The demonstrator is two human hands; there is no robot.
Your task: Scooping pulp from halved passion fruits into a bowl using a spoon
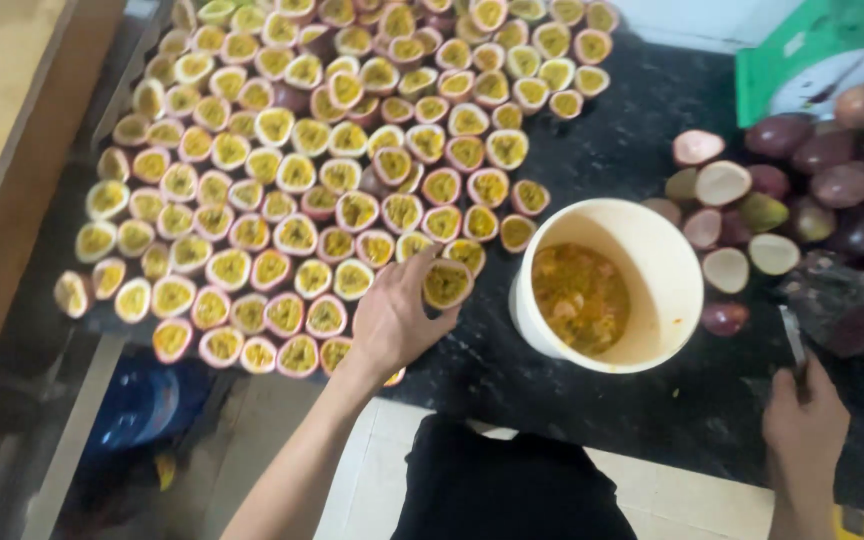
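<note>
Two hands: left fingers [422, 275] pinch a halved fruit [447, 283]; right fingers' [787, 385] grip unclear.

The left hand [392, 315] grips one cut passion fruit half with yellow pulp [447, 283] at the near edge of a large spread of cut passion fruit halves [302, 150], all lying open side up on the black speckled stone counter [612, 150]. Just beside this hand stands a round white plastic bucket [672, 290] with yellow pulp inside. Behind the bucket lies a heap of emptied purple shells [727, 215], next to whole dark purple passion fruits [842, 185]. The right hand [802, 420] holds a metal utensil [792, 340] near the counter edge; the kind of utensil is not clear.
</note>
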